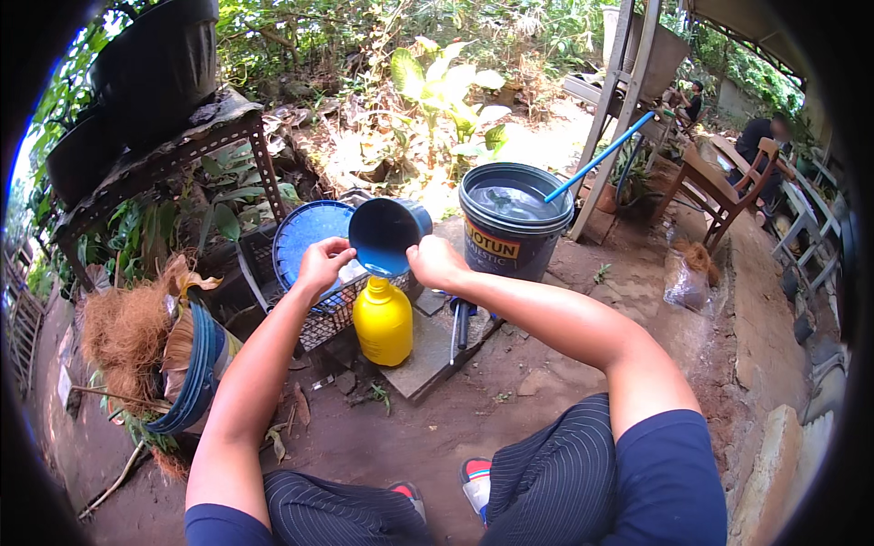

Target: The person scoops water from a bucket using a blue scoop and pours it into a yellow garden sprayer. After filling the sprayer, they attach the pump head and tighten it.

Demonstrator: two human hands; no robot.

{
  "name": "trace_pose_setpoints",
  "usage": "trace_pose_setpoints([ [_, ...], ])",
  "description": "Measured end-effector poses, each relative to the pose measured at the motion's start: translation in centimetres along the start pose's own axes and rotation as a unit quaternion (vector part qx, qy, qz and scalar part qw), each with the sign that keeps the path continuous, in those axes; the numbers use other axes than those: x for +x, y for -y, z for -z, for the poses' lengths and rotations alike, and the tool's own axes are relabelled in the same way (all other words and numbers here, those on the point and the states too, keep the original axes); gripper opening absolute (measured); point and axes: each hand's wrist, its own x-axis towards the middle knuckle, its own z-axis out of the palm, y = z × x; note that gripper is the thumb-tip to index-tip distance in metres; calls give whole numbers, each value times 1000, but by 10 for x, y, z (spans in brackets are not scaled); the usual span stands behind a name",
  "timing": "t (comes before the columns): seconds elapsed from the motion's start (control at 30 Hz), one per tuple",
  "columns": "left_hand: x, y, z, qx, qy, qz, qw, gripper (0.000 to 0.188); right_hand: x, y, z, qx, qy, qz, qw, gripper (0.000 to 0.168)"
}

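Observation:
Both my hands hold a dark blue plastic cup [386, 235], tilted with its mouth towards me. At its left rim are the pinched fingers of my left hand [322, 266]. My right hand [439, 263] is closed at the right side of the rim. Some liquid shows at the cup's lower inner edge. Right below it stands a yellow plastic bottle [383, 324], upright and uncapped, its neck close to the cup's lip. A black-handled part with a thin white tube [459, 331], seemingly a sprayer head, lies right of the bottle on a stone slab [416, 374].
A Jotun paint bucket [515, 256] of water, with a blue pipe [601, 157] sticking out, stands beyond my right hand. Left are a black crate [328, 324], a blue lid [304, 228] and a bucket of coconut fibre [198, 368]. A person [754, 140] sits near a wooden chair [730, 181].

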Motion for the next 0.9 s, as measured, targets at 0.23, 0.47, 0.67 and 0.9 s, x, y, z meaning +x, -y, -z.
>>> trace_pose_setpoints([
  [0.23,0,-2,-4,-30,7,6,1000,16,0,-4,2,8,16,-3,1000,43],
  [0.47,0,0,-5,-35,8,1,999,16,-3,-3,4,6,9,1,1000,42],
  [0.67,0,5,-2,-20,5,-9,1000,17,-1,-1,1,4,5,7,1000,42],
  [0.9,-2,5,-5,0,-13,-4,1000,18,-4,1,1,-21,0,9,1000,44],
])
